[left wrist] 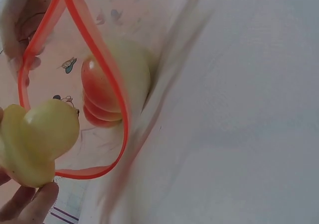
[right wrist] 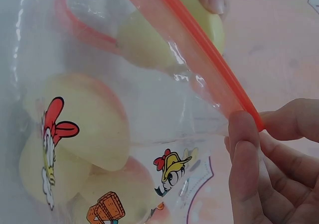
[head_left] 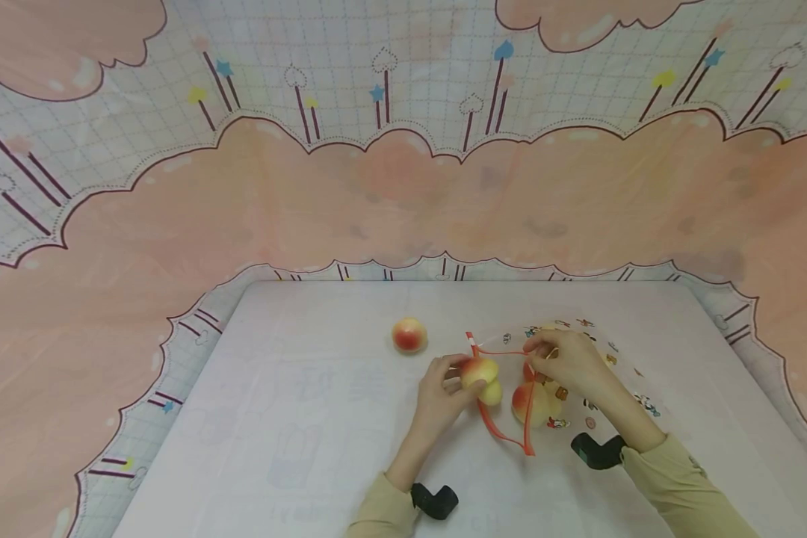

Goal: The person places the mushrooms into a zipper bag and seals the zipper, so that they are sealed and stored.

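A peach is held in the fingers of the left hand right at the mouth of a clear zip bag, which lies on the desk toward its right side, nearer the front edge than the back. The bag's orange rim is pinched between thumb and fingers of the right hand and kept lifted, so that the opening stands as a loop. In the left wrist view the peach is seen just outside that loop, not yet through it. Peaches are already inside; through the printed film in the right wrist view two or three can be made out, touching one another. A further peach sits alone on the desk, apart from the bag, toward the back edge.

The peach is judged light and rounded, with a smooth skin that may slip and flesh that would bruise under a hard squeeze; a broad hold around its widest part, as shown, suits it better than a fingertip pinch. The bag is judged thin, limp and slippery: the film gives no support, so it is best taken by the stiffer zip rim, where the right fingers grip it now. With the fruit inside, the bag is likely to sag if lifted by the rim alone.
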The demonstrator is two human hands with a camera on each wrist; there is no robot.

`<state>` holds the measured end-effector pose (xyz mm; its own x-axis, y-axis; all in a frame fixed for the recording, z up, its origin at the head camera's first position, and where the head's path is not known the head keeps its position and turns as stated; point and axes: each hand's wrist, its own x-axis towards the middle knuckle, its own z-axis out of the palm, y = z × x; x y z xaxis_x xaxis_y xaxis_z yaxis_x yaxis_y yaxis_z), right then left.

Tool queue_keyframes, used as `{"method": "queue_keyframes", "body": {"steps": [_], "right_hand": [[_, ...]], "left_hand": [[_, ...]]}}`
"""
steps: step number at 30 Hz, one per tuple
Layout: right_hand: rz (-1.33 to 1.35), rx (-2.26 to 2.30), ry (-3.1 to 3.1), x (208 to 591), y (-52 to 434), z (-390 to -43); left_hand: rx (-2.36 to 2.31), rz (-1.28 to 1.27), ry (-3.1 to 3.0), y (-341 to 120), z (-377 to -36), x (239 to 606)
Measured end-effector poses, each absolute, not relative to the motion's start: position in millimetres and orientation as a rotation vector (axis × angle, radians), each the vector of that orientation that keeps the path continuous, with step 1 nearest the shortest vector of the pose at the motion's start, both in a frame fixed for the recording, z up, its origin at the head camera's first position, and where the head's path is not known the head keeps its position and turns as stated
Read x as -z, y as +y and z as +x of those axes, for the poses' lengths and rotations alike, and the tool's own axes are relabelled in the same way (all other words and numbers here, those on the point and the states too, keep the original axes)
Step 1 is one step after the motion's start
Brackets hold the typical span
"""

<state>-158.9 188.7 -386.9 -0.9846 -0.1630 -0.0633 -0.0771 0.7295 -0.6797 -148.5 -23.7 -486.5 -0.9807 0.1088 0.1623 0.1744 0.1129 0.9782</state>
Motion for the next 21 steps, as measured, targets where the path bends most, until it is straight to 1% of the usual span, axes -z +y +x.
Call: {"method": "queue_keyframes", "body": {"steps": [14,21], "right_hand": [[-0.233,1.065,2.854,387.9,188.0,-156.6],[-0.241,1.079,2.846,388.9,188.0,-154.9]], "left_hand": [[1.851,-0.341,-2.378,-12.6,-146.5,495.0],[1.946,-0.305,-2.311,-5.4,-145.1,499.5]]}}
